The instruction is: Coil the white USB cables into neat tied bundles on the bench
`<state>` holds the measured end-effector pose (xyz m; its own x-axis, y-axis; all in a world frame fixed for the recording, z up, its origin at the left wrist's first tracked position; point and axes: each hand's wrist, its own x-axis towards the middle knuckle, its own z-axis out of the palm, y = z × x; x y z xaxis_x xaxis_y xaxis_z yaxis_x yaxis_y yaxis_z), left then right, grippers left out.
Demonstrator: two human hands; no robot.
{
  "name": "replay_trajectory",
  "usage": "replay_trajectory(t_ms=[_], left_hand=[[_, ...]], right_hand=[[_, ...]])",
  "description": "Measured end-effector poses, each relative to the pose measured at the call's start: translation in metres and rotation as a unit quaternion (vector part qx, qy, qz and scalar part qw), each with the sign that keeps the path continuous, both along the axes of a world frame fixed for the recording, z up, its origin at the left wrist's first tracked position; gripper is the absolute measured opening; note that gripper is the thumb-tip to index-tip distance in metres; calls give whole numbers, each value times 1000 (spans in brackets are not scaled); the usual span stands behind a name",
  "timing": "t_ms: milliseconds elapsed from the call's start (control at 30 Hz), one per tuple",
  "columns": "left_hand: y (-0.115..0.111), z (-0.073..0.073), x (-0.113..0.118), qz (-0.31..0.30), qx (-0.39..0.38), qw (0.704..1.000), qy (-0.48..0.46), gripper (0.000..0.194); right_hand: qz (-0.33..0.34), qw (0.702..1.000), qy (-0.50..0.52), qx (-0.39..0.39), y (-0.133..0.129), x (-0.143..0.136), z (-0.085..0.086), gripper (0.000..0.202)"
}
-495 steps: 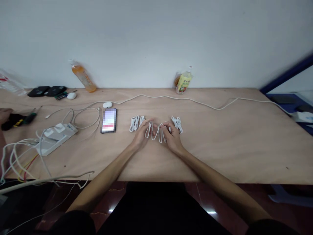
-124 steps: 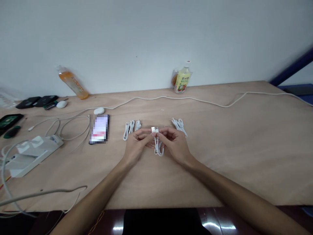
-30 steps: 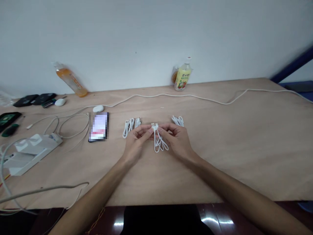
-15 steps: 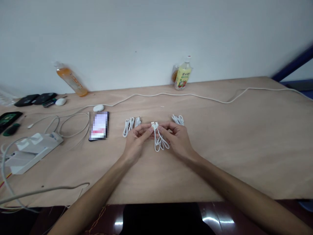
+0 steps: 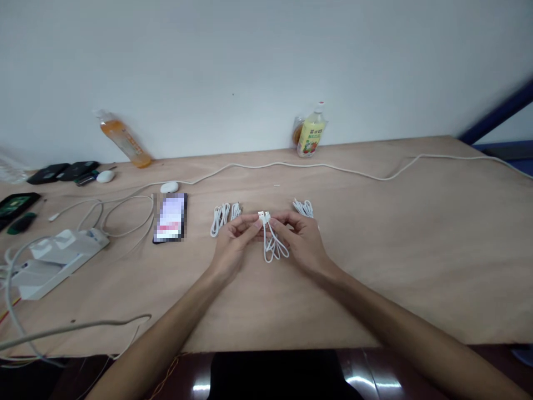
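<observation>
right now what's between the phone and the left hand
Coiled white cables lie on the table between the phone and the left hand, nearer the hand, as the head view shows.

Between our left hand [image 5: 231, 241] and right hand [image 5: 307, 239], the white cable [image 5: 270, 254] no longer zigzags loosely: its plugs [image 5: 264, 217], apart at first, now sit side by side at our fingertips. Below them, we see its loops (a narrow bundle about four seconds ago) fanned wider. At the far left, another person's hand has gone, and a dark device [image 5: 14, 208] shows there
</observation>
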<state>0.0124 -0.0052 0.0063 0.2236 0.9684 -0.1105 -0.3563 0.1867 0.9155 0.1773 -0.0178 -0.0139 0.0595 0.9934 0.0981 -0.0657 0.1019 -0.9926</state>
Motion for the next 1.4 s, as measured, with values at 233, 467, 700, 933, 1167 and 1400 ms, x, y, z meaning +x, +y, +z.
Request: replay_trajectory(t_ms=[233, 467, 700, 933, 1167, 1400], left_hand=[[0, 2, 0, -8, 2, 1000, -11, 42], [0, 1, 0, -10, 7, 1000, -22, 41], [1, 1, 0, -12, 5, 1000, -26, 41], [1, 1, 0, -11, 8, 1000, -21, 40], [0, 0, 0, -10, 5, 1000, -22, 40], [0, 3, 1, -8, 4, 1000, -24, 40]], right_hand=[[6, 1000, -2, 10, 0, 1, -1, 26], [3, 1000, -13, 19, -1, 0, 2, 26], [6, 1000, -10, 28, -1, 0, 4, 22], [0, 999, -19, 29, 0, 1, 2, 22], [3, 1000, -13, 16, -2, 0, 3, 22], [9, 1000, -8, 12, -2, 0, 4, 26]])
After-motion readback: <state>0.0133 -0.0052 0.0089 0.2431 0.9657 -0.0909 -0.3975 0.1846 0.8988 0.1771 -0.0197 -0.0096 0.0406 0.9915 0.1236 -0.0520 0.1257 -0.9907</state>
